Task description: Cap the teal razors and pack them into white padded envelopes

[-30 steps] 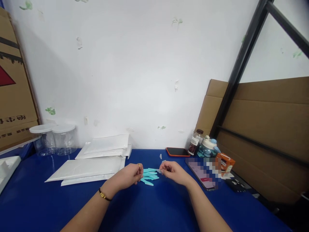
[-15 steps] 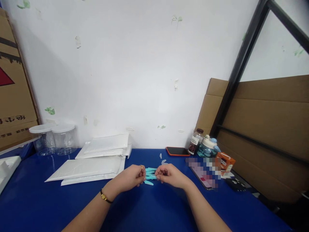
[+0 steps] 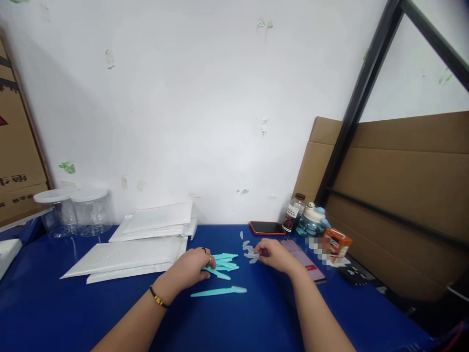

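Observation:
Several teal eyebrow razors [image 3: 225, 266] lie in a loose fanned pile on the blue table. My left hand [image 3: 192, 266] is at the left end of this pile, its fingers curled and closed on a razor handle. In front of the pile lies one separate teal razor [image 3: 219, 292], a pale translucent cap over its blade end. Small clear blade caps [image 3: 250, 255] are scattered to the right of the pile. My right hand [image 3: 273, 255] is at their right edge, thumb and fingers pinched on a cap that is partly hidden.
White padded mailers [image 3: 124, 256] are stacked at the left, with clear lidded jars [image 3: 91, 215] behind. On the right are an orange-edged phone [image 3: 267, 228], another phone [image 3: 306, 261], a dark-capped bottle [image 3: 293, 215], a water bottle [image 3: 311, 222] and an orange box [image 3: 336, 243].
My hands have moved apart: the left to the razor pile, the right over to the caps. A capped razor now lies by itself in front of the pile.

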Demonstrator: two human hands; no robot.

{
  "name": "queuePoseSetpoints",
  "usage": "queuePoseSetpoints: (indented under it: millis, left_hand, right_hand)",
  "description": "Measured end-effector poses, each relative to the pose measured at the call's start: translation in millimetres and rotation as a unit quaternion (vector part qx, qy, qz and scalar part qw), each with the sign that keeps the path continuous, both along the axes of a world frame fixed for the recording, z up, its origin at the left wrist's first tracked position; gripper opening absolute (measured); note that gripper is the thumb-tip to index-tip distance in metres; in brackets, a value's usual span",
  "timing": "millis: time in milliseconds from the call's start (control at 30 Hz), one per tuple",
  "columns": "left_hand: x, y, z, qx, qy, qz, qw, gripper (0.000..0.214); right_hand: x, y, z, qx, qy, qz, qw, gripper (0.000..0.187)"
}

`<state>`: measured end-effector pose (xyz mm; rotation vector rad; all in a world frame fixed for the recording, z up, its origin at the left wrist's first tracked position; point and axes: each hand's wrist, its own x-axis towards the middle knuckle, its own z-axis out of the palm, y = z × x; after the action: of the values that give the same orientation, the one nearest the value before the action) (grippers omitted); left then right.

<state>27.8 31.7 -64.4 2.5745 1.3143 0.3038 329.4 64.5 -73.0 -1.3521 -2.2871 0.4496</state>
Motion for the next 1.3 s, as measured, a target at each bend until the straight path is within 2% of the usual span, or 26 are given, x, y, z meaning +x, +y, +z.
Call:
queuePoseSetpoints:
  millis: [67, 200, 267, 367, 433, 600, 800, 967, 1300]
  left_hand:
    - [1, 2, -1.9, 0.005, 0.011, -0.005, 1.000, 0.014]
    - [3, 2, -1.8, 0.036, 0.017, -0.025, 0.999, 0.013]
    - [4, 1, 0.2, 0.055, 0.011, -0.034, 0.998, 0.017]
    - [5, -1, 4.2, 0.066, -0.015, -0.019, 0.998, 0.022]
    - [6, -2, 6.2, 0.054, -0.034, 0.007, 0.998, 0.024]
    - [7, -3, 6.9, 0.022, -0.062, 0.054, 0.996, 0.024]
    - [7, -4, 9.8, -0.005, -0.103, 0.075, 0.992, 0.022]
    - [8, -2, 8.0, -0.016, -0.124, 0.074, 0.989, 0.024]
    - [13, -4, 9.2, -0.027, -0.155, 0.059, 0.986, 0.023]
  right_hand:
    - [1, 3, -6.1, -0.001, -0.030, 0.014, 0.999, 0.024]
    - [-8, 3, -13.2, -0.002, -0.040, 0.016, 0.999, 0.015]
    - [-14, 0, -12.1, -0.021, -0.011, 0.023, 0.999, 0.011]
    - [-23, -7, -5.8, -0.089, 0.074, 0.058, 0.992, 0.009]
    - [-29, -10, -1.3, -0.124, 0.131, 0.079, 0.980, 0.011]
    - [-37, -8, -1.4, -0.128, 0.249, 0.080, 0.957, 0.023]
    - [-39, -2, -9.8, -0.219, 0.371, 0.062, 0.900, 0.036]
    - [-51, -6, -7.9, -0.194, 0.455, 0.020, 0.869, 0.035]
    - [-66, -11, -11.3, -0.224, 0.453, 0.053, 0.861, 0.034]
